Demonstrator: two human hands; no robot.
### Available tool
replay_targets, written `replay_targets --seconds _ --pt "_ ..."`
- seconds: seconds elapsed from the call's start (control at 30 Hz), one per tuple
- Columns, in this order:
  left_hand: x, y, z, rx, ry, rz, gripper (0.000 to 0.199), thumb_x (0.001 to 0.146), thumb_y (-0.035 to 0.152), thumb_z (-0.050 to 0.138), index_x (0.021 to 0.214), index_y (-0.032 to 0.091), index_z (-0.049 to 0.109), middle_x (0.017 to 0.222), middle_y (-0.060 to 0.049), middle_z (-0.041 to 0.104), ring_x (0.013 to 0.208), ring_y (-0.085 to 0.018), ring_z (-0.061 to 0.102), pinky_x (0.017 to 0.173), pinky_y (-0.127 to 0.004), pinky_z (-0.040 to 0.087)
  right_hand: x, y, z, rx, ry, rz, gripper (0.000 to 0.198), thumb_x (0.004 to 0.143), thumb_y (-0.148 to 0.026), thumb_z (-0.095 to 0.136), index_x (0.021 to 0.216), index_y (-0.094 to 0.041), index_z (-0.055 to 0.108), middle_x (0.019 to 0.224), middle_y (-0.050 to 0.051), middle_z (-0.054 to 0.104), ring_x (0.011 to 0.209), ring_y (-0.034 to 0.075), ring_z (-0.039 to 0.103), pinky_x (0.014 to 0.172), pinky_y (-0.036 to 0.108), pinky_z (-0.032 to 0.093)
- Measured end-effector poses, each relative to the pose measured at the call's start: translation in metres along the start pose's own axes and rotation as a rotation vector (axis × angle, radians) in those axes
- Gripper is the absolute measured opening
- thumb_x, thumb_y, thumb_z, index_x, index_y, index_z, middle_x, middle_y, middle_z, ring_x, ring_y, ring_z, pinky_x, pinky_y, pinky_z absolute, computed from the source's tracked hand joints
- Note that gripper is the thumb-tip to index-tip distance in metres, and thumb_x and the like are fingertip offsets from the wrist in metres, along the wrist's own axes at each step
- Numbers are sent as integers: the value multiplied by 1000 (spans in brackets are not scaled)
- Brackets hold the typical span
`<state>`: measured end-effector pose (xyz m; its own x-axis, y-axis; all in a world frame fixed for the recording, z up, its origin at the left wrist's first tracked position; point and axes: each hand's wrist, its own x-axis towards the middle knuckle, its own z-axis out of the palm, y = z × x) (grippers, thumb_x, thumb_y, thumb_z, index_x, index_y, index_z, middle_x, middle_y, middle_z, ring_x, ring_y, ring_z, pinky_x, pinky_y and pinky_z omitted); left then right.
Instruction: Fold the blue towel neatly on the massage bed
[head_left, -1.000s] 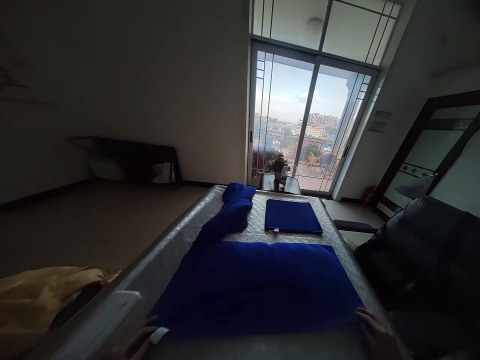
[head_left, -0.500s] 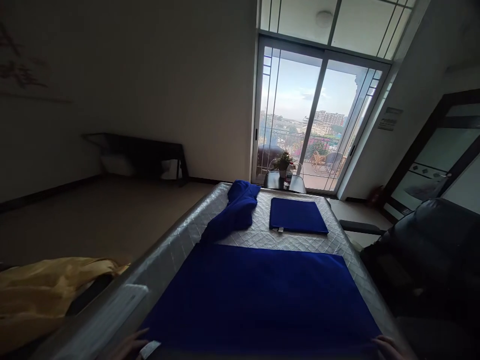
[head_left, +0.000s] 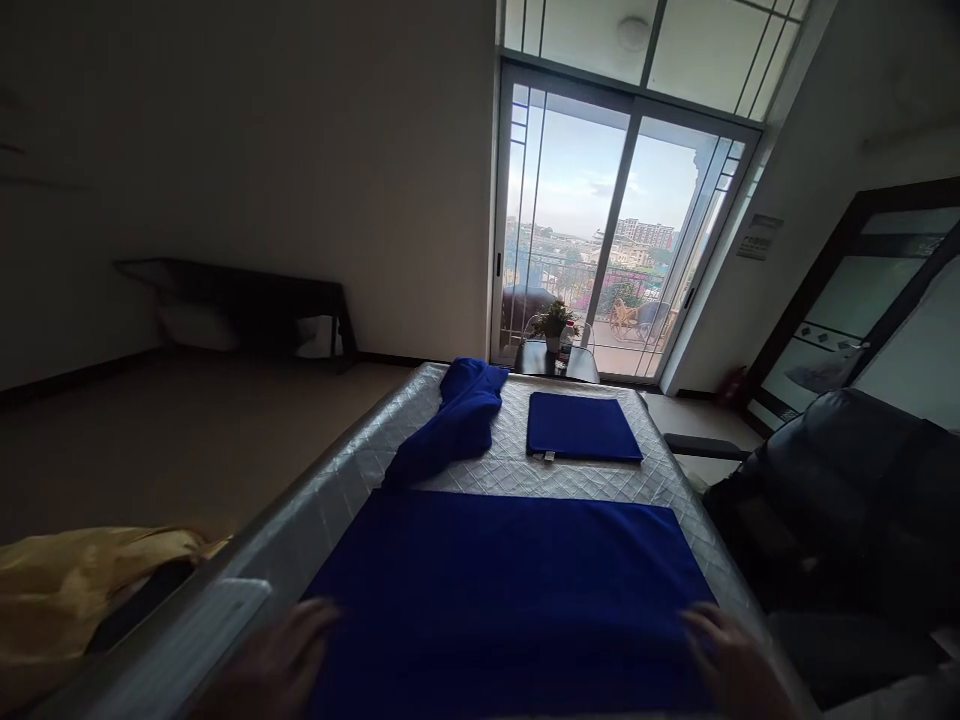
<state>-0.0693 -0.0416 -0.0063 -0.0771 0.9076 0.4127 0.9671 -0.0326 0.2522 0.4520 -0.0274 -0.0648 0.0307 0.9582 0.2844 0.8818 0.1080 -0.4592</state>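
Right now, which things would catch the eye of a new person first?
The wide blue cloth spread flat on the quilted mattress, with the left hand and right hand at its near corners. Behind it lie a crumpled blue cloth, a folded blue cloth and the bright glass door.

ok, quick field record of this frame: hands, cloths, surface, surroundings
left hand: flat on near-left corner of large blue cloth
right hand: flat on its near-right corner
large blue cloth: spread flat
surface: grey quilted mattress
folded blue cloth: square, far right
crumpled blue cloth: far left
left of mattress: yellow fabric
right: black armchair
behind: glass balcony door
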Motion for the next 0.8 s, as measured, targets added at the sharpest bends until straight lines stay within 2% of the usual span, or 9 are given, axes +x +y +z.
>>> replay_targets --seconds 0.07,0.13,0.17,0.27,0.4,0.5,0.67,0.73,0.8 --pt "27 44 -2 -51 -115 104 44 89 24 30 93 18 73 106 -10 73 101 -21 67 91 -31 54 27 -56 18 25 -46 -93 33 82 -40 43 105 -47 65 110 -7 69 107 21 63 97 39 52" --pt "54 88 4 -184 -261 369 45 93 23 24 108 19 67 116 -6 69 109 -15 63 98 -27 48 56 -110 45 54 -117 -196 37 87 -38 36 113 -38 63 117 -3 67 112 18 60 100 34 50" --pt "66 107 11 -206 -282 433 45 94 24 23 113 23 64 118 -3 68 112 -13 60 101 -27 46 70 -131 60 59 -140 -238 39 89 -36 34 118 -33 61 122 0 65 116 17 57 103 34 46" --pt "90 144 41 -206 -298 523 43 95 28 26 122 22 59 130 -6 60 124 -17 52 108 -33 40 102 -168 110 23 -212 -275 47 89 -35 35 131 -21 50 138 9 52 131 22 43 114 44 31" --pt "101 152 79 -171 -294 542 49 95 29 21 128 14 55 134 -12 56 128 -20 47 110 -35 38 120 -169 161 -5 -236 -214 53 91 -32 29 141 -16 36 149 10 36 141 24 26 117 48 21" --pt "102 147 92 -145 -287 529 52 95 31 18 133 15 49 137 -12 52 131 -20 44 111 -36 38 122 -162 178 -13 -206 -199 55 91 -36 27 143 -19 32 151 7 33 142 23 23 117 45 18" --pt "104 138 97 -88 -308 494 51 95 37 18 136 24 45 143 -6 47 135 -19 38 112 -37 34 124 -156 181 -30 -224 -210 56 92 -41 23 144 -23 28 152 5 29 143 22 21 118 46 16" --pt "107 128 94 -57 -317 468 52 95 38 17 137 22 44 144 -7 45 136 -19 37 112 -37 33 126 -145 175 -62 -236 -192 58 91 -44 23 145 -24 26 153 4 28 143 22 20 118 47 15" --pt "109 110 87 -27 -324 436 52 96 35 16 137 18 44 144 -9 45 136 -20 37 112 -38 31 129 -122 164 -125 -243 -147 59 91 -46 22 145 -23 25 153 4 28 143 22 19 118 46 14"
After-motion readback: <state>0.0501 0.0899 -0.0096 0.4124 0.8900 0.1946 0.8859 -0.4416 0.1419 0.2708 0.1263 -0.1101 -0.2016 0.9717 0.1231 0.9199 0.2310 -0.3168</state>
